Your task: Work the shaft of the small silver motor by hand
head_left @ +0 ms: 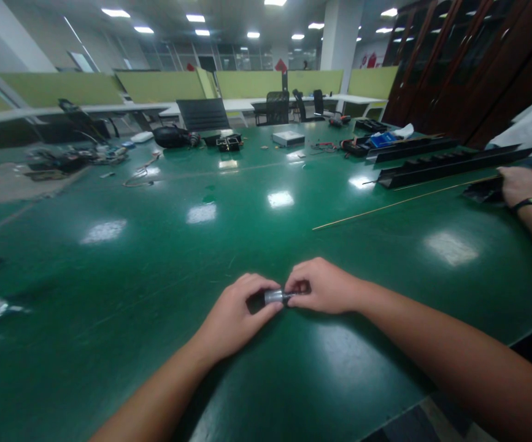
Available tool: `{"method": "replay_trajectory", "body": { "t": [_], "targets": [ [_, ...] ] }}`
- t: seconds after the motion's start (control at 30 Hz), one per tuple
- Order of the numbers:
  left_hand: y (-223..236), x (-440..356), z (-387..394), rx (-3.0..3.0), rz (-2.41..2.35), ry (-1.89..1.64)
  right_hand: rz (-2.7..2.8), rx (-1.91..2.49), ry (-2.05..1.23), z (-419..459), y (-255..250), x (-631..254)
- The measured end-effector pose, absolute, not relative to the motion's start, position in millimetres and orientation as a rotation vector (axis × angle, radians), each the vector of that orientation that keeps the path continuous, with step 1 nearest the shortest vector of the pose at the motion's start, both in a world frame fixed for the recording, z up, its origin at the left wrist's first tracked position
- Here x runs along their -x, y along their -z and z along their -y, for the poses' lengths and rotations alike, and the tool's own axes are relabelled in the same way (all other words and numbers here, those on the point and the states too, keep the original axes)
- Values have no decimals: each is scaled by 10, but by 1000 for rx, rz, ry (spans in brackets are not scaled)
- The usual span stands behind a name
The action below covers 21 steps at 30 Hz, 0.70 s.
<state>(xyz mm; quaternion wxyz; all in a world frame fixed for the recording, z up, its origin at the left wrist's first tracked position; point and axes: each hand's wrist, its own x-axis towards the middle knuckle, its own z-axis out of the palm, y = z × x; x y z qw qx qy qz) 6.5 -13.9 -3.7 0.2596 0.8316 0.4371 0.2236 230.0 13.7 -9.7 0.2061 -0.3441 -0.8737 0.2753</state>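
Observation:
Just above the green tabletop, near the middle of the view, a small silver cylinder (273, 296) lies level between my hands. My left hand (240, 312) grips its body, with the thumb below and the forefinger above. From the right, my right hand (321, 286) pinches a thin dark part (288, 296) at the cylinder's right end. The fingers partly cover that dark part, so its exact form cannot be made out.
A thin brass-coloured rod (362, 213) lies across the green table (164, 344). Long black channels (431, 172) lie at the right, beside another person's hand (521, 185). Toward the back are a flat silver box (288, 139), a black pouch (171, 136) and jumbled parts (70, 158).

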Motion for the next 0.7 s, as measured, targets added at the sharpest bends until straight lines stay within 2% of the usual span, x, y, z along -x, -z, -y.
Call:
{"method": "replay_trajectory", "body": {
  "t": [0.7],
  "targets": [
    [41,-38,144,-2259,-1160,-611,2465,1027,-819,-131,37,-2370]
  ]
}}
